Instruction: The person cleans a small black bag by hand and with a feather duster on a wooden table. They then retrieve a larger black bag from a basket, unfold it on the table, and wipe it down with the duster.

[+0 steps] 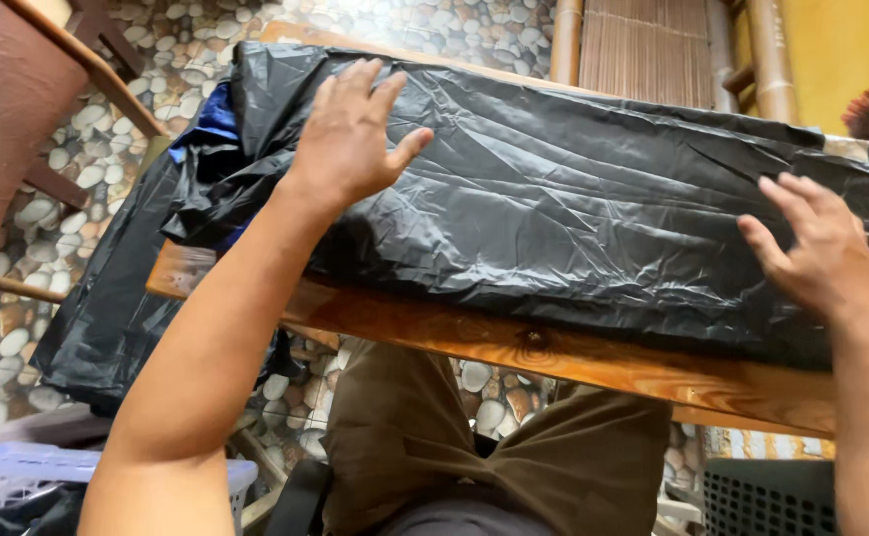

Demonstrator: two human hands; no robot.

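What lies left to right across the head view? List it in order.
White plastic basket → left hand → black plastic sheet on the wooden table → right hand.

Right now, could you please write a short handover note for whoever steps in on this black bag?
Left hand: open, fingers spread, palm flat on the black plastic bag near its left end.
Right hand: open, flat on the bag's right end.
Things: the bag lies spread lengthwise along the wooden table; its left end is bunched and hangs over the table edge toward the pebble floor. Something blue shows at that bunched end.
Done: middle and right part lie fairly flat, though wrinkled.
Left: the crumpled, hanging left end is not flattened.
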